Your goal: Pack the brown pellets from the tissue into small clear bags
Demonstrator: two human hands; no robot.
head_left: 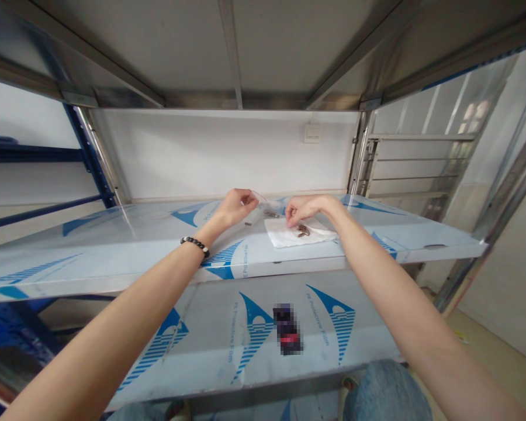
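Note:
My left hand (239, 207) pinches the corner of a thin clear plastic bag (267, 206) above a steel shelf. My right hand (302, 209) hangs at the bag's other side, its fingertips close to it. Whether those fingers grip the film is hard to tell. Below that hand lies a folded white cloth (296, 234) holding a few small brown metal parts (304, 230). One similar part (248, 224) rests on the shelf beneath the bag. A dark beaded bracelet (195, 245) circles my left wrist.
The steel shelf (127, 234) is covered in blue-printed protective film, with a shelf overhead. A lower shelf (228, 339) carries a pixelated dark object (288, 329). A white wall switch plate (312, 133) sits behind. Steel uprights stand at both sides, and my denim-covered knees (386, 392) show below.

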